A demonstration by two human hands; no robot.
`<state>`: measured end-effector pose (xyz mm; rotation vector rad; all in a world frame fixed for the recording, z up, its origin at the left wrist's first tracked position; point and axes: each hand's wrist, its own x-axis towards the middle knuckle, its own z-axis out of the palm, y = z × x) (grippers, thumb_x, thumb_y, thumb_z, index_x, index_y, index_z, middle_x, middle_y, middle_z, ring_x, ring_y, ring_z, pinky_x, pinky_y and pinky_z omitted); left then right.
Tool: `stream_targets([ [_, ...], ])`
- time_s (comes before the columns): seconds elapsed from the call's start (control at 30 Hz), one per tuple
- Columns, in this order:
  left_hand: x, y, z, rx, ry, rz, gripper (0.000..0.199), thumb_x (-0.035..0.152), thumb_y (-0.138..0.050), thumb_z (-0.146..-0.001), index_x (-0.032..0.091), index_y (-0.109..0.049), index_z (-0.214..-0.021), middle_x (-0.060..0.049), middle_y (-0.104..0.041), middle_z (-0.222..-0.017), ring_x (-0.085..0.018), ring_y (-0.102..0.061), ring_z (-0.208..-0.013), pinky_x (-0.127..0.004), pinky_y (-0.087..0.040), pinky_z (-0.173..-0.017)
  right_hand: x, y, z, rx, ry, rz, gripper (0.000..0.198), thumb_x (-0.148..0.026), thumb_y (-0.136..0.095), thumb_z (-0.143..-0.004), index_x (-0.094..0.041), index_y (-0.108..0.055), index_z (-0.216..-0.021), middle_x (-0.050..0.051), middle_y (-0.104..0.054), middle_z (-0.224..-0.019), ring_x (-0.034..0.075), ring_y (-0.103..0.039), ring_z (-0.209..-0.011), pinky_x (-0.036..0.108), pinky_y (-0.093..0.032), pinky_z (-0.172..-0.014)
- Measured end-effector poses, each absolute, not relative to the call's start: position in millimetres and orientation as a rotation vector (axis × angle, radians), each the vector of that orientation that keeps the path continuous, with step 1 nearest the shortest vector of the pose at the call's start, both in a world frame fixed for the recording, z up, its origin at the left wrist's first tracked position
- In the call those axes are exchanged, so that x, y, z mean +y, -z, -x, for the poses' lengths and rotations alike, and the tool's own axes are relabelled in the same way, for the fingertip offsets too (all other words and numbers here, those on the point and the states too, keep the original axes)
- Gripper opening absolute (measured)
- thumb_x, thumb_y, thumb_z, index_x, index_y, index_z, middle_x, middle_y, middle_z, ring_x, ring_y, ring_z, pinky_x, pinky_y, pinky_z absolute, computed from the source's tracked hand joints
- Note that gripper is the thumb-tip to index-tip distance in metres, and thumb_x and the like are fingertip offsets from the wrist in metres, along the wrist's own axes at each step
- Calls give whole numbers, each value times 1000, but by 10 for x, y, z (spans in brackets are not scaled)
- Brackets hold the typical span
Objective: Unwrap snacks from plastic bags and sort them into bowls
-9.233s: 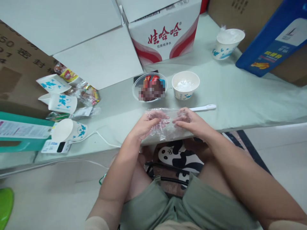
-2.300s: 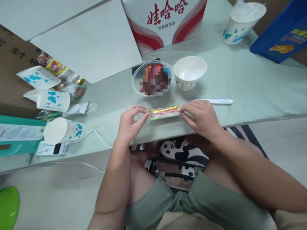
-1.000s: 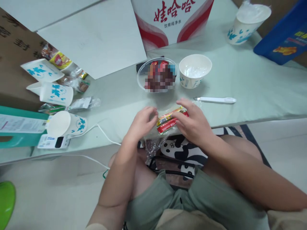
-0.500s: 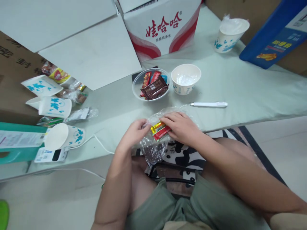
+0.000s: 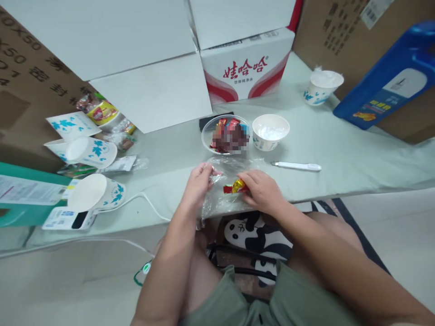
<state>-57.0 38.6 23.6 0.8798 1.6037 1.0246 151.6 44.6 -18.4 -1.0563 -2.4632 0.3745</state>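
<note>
Near the table's front edge my left hand [image 5: 200,181] pinches the edge of a clear plastic bag [image 5: 214,203], which lies crumpled on the cloth. My right hand [image 5: 261,190] is closed round small wrapped snacks [image 5: 237,186], one gold and one red, held over the bag. Just beyond the hands is a clear round bowl [image 5: 207,144] with red, blue and brown wrapped snacks; part of its contents is blurred. Right of the bowl stands a paper cup [image 5: 271,129] with clear plastic inside. A white utility knife [image 5: 297,166] lies to the right of my hands.
White cartons [image 5: 248,68] stand at the back. On the left are several paper cups [image 5: 88,192], packaged snacks [image 5: 103,111], a white device [image 5: 70,218] with a cable and a green container [image 5: 30,199]. A blue jug [image 5: 380,90] and another cup [image 5: 322,86] stand at right.
My right hand has gathered up the gold and red snacks that lay on the bag. My left hand still grips the bag's edge. The camera view has shifted.
</note>
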Motion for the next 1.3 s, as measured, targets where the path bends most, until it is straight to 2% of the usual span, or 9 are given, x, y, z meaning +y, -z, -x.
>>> stream_targets([
  [0.3, 323, -230, 1023, 1954, -767, -1318, 30, 37, -46, -90, 21, -57, -68, -3, -70, -72, -18, -56, -65, -29, -36, -62, 564, 59, -1749, -1728, -1015, 1131, 51, -38, -63, -87, -24, -50, -134, 11, -70, -115, 26, -71, -95, 43, -61, -80],
  [0.43, 325, -236, 979, 1906, -761, -1350, 28, 37, -46, -90, 22, -56, -68, -3, -70, -72, -20, -59, -68, -30, -37, -63, 917, -399, -1745, -1815, -643, 1139, 57, -41, -66, -86, -24, -50, -138, 11, -69, -118, 27, -69, -96, 44, -60, -82],
  [0.63, 374, -239, 919, 1857, -702, -1415, 31, 35, -45, -92, 22, -56, -66, -3, -68, -71, -19, -58, -68, -31, -37, -65, 1728, -936, -1256, -2527, -147, 1045, 54, -31, -70, -83, -22, -61, -135, 10, -66, -132, 31, -61, -121, 49, -46, -102],
  [0.83, 369, -273, 931, 1835, -690, -1425, 33, 35, -43, -95, 21, -56, -67, -4, -70, -74, -19, -59, -72, -31, -39, -68, 1974, -904, -1242, -2776, -78, 1077, 36, -28, -67, -84, -23, -72, -119, 8, -71, -125, 31, -64, -115, 50, -44, -100],
  [0.93, 352, -294, 951, 1738, -707, -1379, 20, 38, -51, -93, 22, -61, -89, -2, -73, -77, -17, -56, -68, -29, -39, -65, 1618, -918, -1428, -2571, -203, 1024, 30, -28, -59, -90, -24, -70, -118, 9, -72, -121, 30, -66, -111, 47, -48, -95],
  [1.03, 337, -315, 960, 1594, -771, -1352, 23, 44, -57, -90, 23, -58, -100, 0, -75, -78, -13, -49, -59, -26, -36, -57, 1082, -749, -1600, -2371, -404, 1000, 28, -36, -54, -94, -24, -67, -116, 9, -73, -115, 28, -68, -106, 45, -51, -94],
  [1.17, 322, -323, 926, 1435, -904, -1242, 30, 52, -58, -88, 22, -57, -89, 1, -71, -70, -7, -33, -44, -23, -27, -48, 607, -233, -1714, -2161, -559, 1069, 60, -45, -70, -83, -21, -55, -135, 16, -62, -139, 33, -60, -126, 51, -50, -102],
  [1.23, 319, -315, 906, 1378, -960, -1156, 35, 57, -59, -86, 22, -57, -90, 2, -67, -64, -6, -27, -39, -23, -22, -44, 558, -27, -1744, -2113, -643, 1131, 54, -42, -70, -81, -19, -60, -128, 17, -67, -130, 34, -64, -119, 53, -51, -99],
  [1.3, 319, -308, 904, 1361, -990, -1109, 40, 61, -58, -85, 21, -57, -91, 2, -65, -60, -5, -23, -38, -23, -17, -42, 587, 72, -1786, -1999, -767, 1204, 27, -38, -64, -85, -20, -68, -105, 11, -76, -102, 29, -71, -97, 48, -54, -89],
])
